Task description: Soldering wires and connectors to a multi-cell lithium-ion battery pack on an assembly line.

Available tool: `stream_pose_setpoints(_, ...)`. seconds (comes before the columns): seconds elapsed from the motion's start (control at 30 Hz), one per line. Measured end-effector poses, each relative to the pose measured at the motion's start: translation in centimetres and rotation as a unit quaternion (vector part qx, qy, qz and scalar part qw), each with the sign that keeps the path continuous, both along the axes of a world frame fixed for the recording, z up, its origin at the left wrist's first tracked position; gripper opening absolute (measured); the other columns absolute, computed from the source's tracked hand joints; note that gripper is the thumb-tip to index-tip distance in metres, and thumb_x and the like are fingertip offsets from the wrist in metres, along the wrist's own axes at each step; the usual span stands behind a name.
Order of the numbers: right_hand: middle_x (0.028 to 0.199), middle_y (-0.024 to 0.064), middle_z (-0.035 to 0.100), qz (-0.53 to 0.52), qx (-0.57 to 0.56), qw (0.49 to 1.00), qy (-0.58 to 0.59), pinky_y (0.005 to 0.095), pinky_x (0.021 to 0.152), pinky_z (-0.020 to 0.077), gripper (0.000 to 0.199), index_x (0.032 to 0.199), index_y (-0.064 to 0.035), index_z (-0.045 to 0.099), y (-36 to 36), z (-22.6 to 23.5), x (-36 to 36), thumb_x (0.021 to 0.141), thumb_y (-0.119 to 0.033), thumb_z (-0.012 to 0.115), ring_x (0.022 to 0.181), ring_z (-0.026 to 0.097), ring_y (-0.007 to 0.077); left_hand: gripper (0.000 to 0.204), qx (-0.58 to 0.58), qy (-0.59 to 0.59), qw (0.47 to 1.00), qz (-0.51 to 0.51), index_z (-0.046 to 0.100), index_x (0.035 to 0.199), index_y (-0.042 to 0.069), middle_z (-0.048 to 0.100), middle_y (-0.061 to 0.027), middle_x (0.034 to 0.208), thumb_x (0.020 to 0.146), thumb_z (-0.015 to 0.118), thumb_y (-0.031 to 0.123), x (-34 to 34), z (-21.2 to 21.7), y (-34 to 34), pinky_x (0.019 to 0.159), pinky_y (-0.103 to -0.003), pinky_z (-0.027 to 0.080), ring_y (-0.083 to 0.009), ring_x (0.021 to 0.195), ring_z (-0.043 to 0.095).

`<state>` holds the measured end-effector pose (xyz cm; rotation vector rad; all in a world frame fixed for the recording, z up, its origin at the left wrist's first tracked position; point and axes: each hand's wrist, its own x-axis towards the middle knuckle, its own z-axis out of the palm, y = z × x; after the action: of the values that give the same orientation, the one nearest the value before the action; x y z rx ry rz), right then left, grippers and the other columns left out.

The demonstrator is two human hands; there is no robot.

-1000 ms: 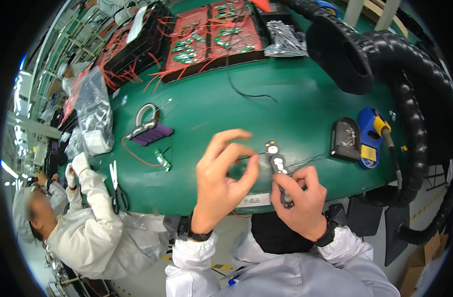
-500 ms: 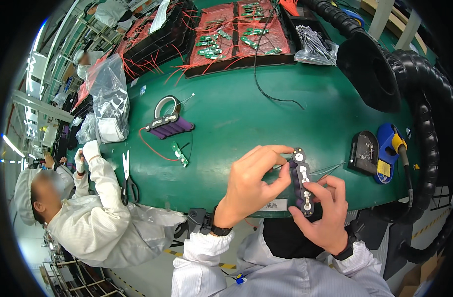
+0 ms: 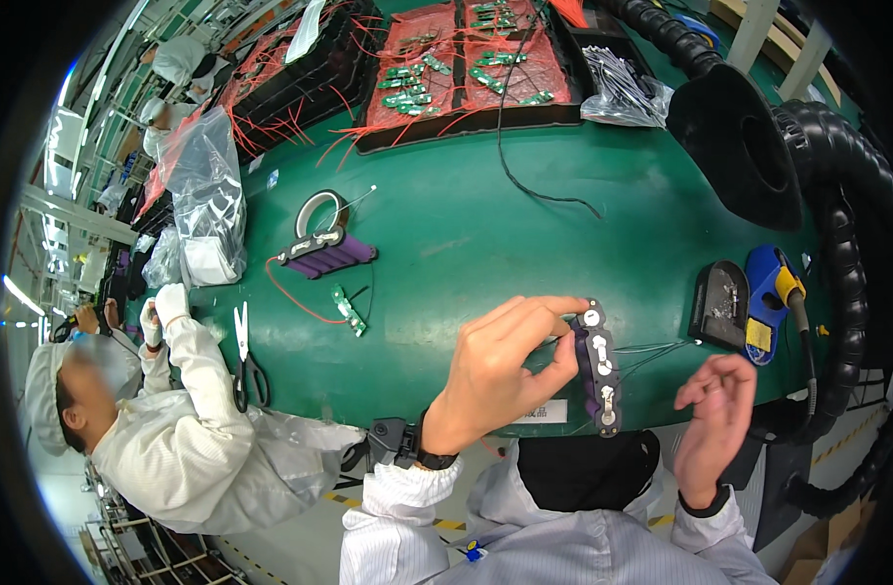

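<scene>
Head: left hand (image 3: 500, 366) (half-curled) seemingly pinches purple pack (image 3: 600, 375).

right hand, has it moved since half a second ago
Yes, to the right: the right hand has left the battery pack and is now nearer the blue soldering stand, just below it in the view.
</scene>
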<state>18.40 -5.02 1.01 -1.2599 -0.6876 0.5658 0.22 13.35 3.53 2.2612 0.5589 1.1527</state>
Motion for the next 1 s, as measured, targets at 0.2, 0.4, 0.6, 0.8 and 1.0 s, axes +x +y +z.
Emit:
stream_pose_setpoints(0.2,0.11,0.0048,0.056,-0.122,0.017,0.966,0.226,0.0245,0.071,0.0417,0.037,0.14,-0.0039,0.047,-1.2,2.1,3.9,0.11,-0.025,0.056,0.079,0.05,0.0077,0.015,-0.016,-0.006,1.0,-0.001,0.062,0.08,0.003,0.081,-0.0082,0.106,0.078,0.074,-0.007,0.0,-0.1,-0.1,0.057,-0.028,0.052,-0.0161,0.063,0.063)
stream_pose_setpoints(0.4,0.106,0.0027,0.061,-0.205,0.041,0.973,0.103,0.0228,0.071,0.0411,0.043,0.148,-0.0052,0.048,-0.3,1.4,6.8,0.11,-0.022,0.059,0.077,0.049,0.0059,0.015,-0.016,0.002,1.0,0.002,0.063,0.08,0.003,0.081,-0.0084,0.107,0.077,0.074,-0.007,-0.2,0.2,-0.2,0.054,-0.027,0.049,-0.0156,0.063,0.063)
stream_pose_setpoints(0.6,0.11,0.0011,0.067,-0.197,-0.054,0.979,-0.027,0.0195,0.07,0.0401,0.05,0.155,-0.0074,0.05,1.3,1.1,9.5,0.11,-0.025,0.061,0.076,0.049,0.0024,0.015,-0.025,0.007,1.0,0.004,0.062,0.08,0.001,0.081,-0.0097,0.106,0.076,0.073,-0.008,0.0,0.8,-0.4,0.053,-0.026,0.046,-0.0135,0.062,0.062)
stream_pose_setpoints(0.8,0.099,0.0024,0.072,-0.239,-0.086,0.956,-0.149,0.019,0.069,0.0422,0.04,0.144,-0.0022,0.062,1.1,1.2,10.2,0.109,-0.019,0.063,0.077,0.054,0.0027,0.014,-0.025,0.026,0.999,0.009,0.061,0.08,0.0,0.081,-0.0112,0.105,0.076,0.072,-0.008,0.0,1.1,-0.4,0.052,-0.025,0.042,-0.0112,0.06,0.06)
stream_pose_setpoints(1.0,0.096,-0.0013,0.066,-0.337,-0.079,0.919,-0.188,0.0197,0.067,0.0376,0.026,0.128,-0.0007,0.069,-1.7,1.6,9.6,0.108,-0.016,0.065,0.076,0.049,0.0021,0.014,-0.024,0.029,0.999,0.014,0.061,0.08,0.0,0.081,-0.0109,0.104,0.077,0.071,-0.008,0.2,1.2,-0.5,0.051,-0.025,0.041,-0.0109,0.06,0.06)
